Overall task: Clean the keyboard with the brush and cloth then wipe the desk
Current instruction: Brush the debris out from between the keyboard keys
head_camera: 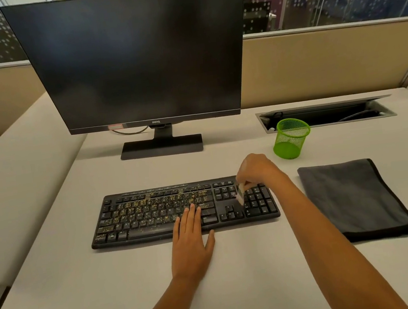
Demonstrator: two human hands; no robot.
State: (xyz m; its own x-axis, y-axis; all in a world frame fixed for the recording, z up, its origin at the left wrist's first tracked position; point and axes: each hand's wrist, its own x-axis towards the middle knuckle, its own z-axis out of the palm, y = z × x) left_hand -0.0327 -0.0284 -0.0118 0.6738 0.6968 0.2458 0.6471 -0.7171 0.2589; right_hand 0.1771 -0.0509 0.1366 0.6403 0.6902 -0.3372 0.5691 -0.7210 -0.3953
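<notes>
A black keyboard (153, 213) lies on the pale desk (241, 280), its letter keys strewn with yellowish crumbs. My left hand (191, 237) rests flat on the keyboard's front edge, fingers straight over the keys right of the space bar. My right hand (257, 170) hovers over the number pad and pinches a small brush (240, 196), whose pale bristles touch the keys between the arrow block and the number pad. A folded dark grey cloth (353, 198) lies on the desk to the right of the keyboard.
A dark monitor (132, 59) stands on its base (161, 147) behind the keyboard. A green mesh cup (290, 139) sits behind my right hand. An open cable tray (328, 113) is set into the desk at the back right. Partition walls ring the desk.
</notes>
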